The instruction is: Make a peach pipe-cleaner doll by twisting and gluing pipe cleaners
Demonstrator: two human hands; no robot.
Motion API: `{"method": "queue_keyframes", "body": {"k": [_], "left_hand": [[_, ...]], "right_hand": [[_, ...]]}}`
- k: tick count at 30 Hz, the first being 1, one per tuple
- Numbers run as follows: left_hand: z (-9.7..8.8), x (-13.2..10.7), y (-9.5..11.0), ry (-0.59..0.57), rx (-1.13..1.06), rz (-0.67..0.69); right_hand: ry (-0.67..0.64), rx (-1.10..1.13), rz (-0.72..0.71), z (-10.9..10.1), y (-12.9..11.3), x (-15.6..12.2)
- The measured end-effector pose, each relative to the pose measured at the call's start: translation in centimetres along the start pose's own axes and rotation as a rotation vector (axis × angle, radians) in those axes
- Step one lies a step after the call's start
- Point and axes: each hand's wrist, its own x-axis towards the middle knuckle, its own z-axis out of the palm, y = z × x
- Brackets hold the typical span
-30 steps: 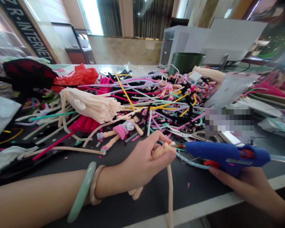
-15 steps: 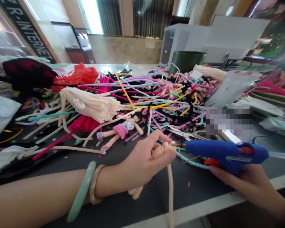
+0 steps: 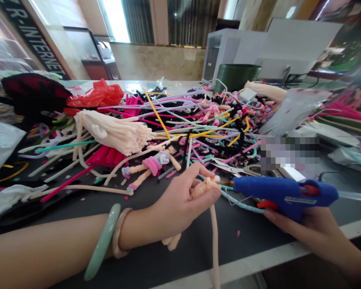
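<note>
Between the thumb and fingers of my left hand (image 3: 180, 200) is a peach pipe-cleaner figure (image 3: 202, 188), its coiled part at my fingertips. Two short peach ends (image 3: 172, 241) show below the palm, and one long peach stem (image 3: 215, 245) hangs down past the table edge. My right hand (image 3: 315, 228) is wrapped round the handle of a blue hot glue gun (image 3: 282, 194). Its metal nozzle points left and meets the coil, or nearly so; exact contact is hard to tell. A clear glue stick (image 3: 355, 196) sticks out of the gun's back.
Beyond my hands lie a finished-looking pipe-cleaner doll (image 3: 153, 164), a bundle of peach pipe cleaners (image 3: 114, 130), scissors (image 3: 228, 166) and a heap of coloured stems (image 3: 195, 116). A red plastic bag (image 3: 96, 94) sits back left, a green bin (image 3: 239, 74) at the back. A light-blue stem (image 3: 243, 206) runs under the gun.
Almost nothing differs. The whole view has shifted very slightly; my left hand still pinches the peach coil and the glue gun's nozzle stays at it.
</note>
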Motion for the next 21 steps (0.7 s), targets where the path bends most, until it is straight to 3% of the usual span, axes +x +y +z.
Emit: {"method": "queue_keyframes", "body": {"k": [10,21], "left_hand": [[0.01,-0.02,0.05,0.012,0.002,-0.006],[-0.16,-0.03,-0.02,-0.003,-0.017,-0.017]], "right_hand": [[-0.028,-0.066,-0.058,-0.33,0.11,0.25],[-0.042,0.01,-0.035,-0.31,-0.01,0.1]]}}
